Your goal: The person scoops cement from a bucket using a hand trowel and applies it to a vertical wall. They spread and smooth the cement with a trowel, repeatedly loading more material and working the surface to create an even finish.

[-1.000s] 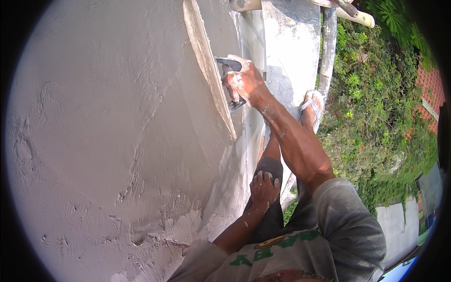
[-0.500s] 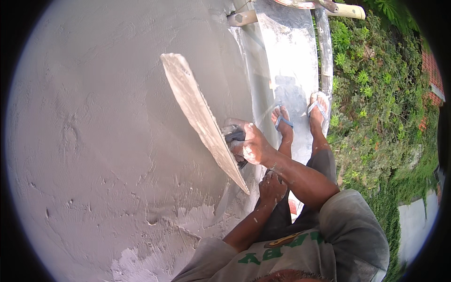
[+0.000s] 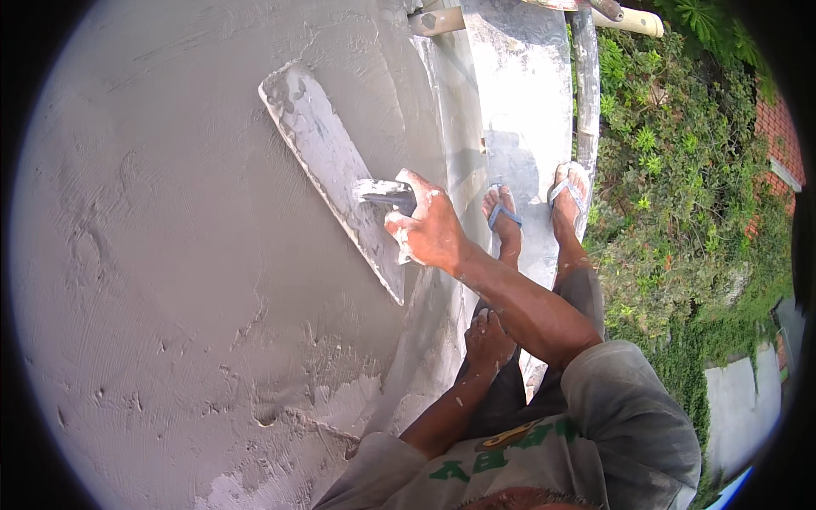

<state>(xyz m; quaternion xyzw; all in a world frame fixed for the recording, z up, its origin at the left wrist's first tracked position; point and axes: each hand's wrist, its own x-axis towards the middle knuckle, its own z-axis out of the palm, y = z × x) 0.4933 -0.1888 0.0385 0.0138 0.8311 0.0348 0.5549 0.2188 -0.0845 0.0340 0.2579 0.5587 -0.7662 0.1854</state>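
Observation:
My right hand is wrapped round the dark, plaster-smeared handle of a long plastering trowel. The trowel's rectangular blade slants across the wet grey plaster, its handle side facing me. Blobs of plaster cling to its upper end and edges. Whether the whole blade touches the surface, I cannot tell. My left hand is down by my dark trouser leg with its fingers curled in; whatever they hold, if anything, is hidden. Plaster spots both hands.
I stand in flip-flops on a narrow, pale plank. A pole runs along its outer side, with green bushes beyond. A cut bamboo end juts near the wall. A tiled roof shows at far right.
My right hand has moved up and left with the trowel. The blade, seen nearly edge-on before, has turned to show its broad handle side. My left hand has barely moved.

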